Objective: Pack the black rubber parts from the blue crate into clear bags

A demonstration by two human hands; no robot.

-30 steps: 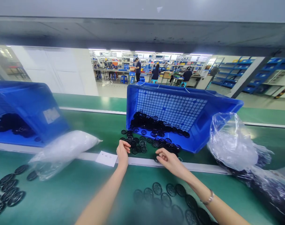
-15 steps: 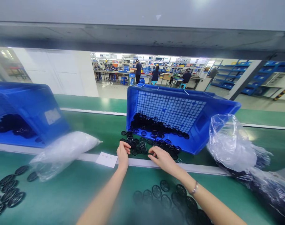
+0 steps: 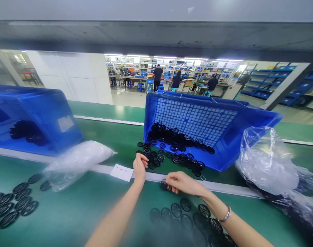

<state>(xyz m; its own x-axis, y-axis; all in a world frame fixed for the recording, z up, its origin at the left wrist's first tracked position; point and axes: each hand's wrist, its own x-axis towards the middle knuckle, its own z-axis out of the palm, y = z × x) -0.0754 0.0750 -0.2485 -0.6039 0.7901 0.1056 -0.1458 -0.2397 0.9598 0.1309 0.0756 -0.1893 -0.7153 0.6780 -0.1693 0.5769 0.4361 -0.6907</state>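
Observation:
My right hand (image 3: pixel 180 181) pinches a black spoked wheel (image 3: pixel 163 185) over the pale strip at the near edge of the belt. My left hand (image 3: pixel 141 166) is closed, its fingers curled beside a loose pile of black spoked wheels (image 3: pixel 160 158); what it holds, if anything, is hidden. Behind the pile, a blue crate (image 3: pixel 223 159) lies tipped toward me with many more of these wheels inside. On the green surface below my right hand, more wheels (image 3: pixel 176 210) are laid out in rows, partly blurred and partly behind my right forearm.
A second blue crate (image 3: pixel 68 103) with black parts stands at left, a white plastic bag (image 3: pixel 81 156) before it. A paper label (image 3: pixel 122 172) lies by my left wrist. Clear plastic bags (image 3: pixel 269 168) sit at right. More wheels (image 3: pixel 22 199) lie at left. People work in the background.
My right hand has come back from the pile toward me, now with a wheel in its fingers. My left hand stays by the pile. The whole view has shifted slightly.

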